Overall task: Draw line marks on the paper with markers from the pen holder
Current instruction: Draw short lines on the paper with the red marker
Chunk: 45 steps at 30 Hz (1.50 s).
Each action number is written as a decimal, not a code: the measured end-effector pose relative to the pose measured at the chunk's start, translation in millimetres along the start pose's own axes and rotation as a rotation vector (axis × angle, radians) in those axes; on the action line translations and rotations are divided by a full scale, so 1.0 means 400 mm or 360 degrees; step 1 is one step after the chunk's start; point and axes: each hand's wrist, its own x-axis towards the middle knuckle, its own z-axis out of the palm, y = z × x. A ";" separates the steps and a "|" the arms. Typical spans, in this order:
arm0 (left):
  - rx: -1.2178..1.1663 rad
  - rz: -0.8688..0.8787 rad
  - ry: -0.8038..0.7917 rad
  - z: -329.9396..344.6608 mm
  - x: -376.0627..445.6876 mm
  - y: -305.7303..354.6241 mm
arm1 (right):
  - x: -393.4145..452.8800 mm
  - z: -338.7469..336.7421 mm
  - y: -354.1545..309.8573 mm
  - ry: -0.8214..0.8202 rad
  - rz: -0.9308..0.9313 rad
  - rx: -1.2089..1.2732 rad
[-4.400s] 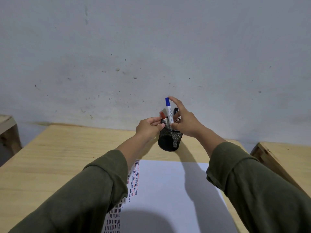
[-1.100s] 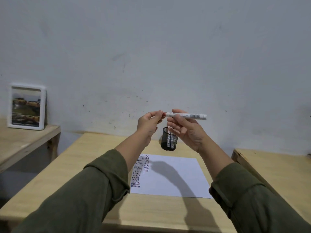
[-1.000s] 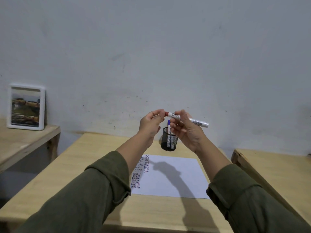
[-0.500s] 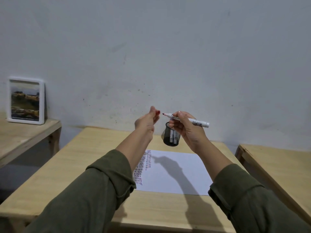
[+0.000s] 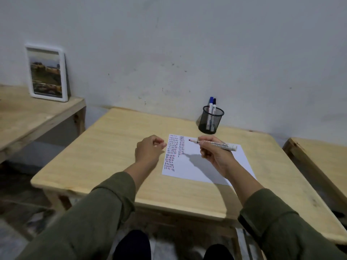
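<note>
A white sheet of paper [image 5: 206, 166] lies on the wooden table [image 5: 112, 147], with columns of short red, blue and black marks along its left side. My right hand [image 5: 216, 156] holds an uncapped white marker [image 5: 216, 144] over the paper, its red tip pointing left just above the marks. My left hand [image 5: 148, 151] hovers by the paper's left edge with fingers curled; the cap is not visible inside them. A black mesh pen holder [image 5: 211, 120] stands behind the paper near the wall, holding a blue marker [image 5: 210, 103] and a black marker [image 5: 214, 104].
A framed picture [image 5: 47, 72] leans on the wall on a lower wooden bench [image 5: 28, 113] at the left. Another wooden bench [image 5: 319, 156] stands to the right of the table. My knees show under the table's front edge.
My left hand pulled the red cap off the marker. Both hands then came down from in front of the wall to the paper, and the view tilted downward.
</note>
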 end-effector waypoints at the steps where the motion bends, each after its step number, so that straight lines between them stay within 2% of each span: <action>1: 0.0075 0.0010 -0.0018 0.003 0.002 -0.013 | -0.002 0.003 0.014 0.0008 0.0025 0.0004; 10: 0.0508 0.0180 -0.0042 0.022 -0.003 -0.047 | 0.009 0.029 0.061 0.0067 0.0146 -0.0071; 21: 0.0582 0.0245 -0.0159 0.015 0.008 -0.083 | 0.040 0.039 0.099 0.0284 0.0096 -0.0244; 33: 0.0531 0.0260 -0.0135 0.019 0.013 -0.090 | 0.036 0.042 0.109 0.0164 0.0109 -0.0209; 45: 0.0529 0.0270 -0.0104 0.020 0.014 -0.090 | 0.041 0.035 0.118 0.0177 0.0147 -0.0304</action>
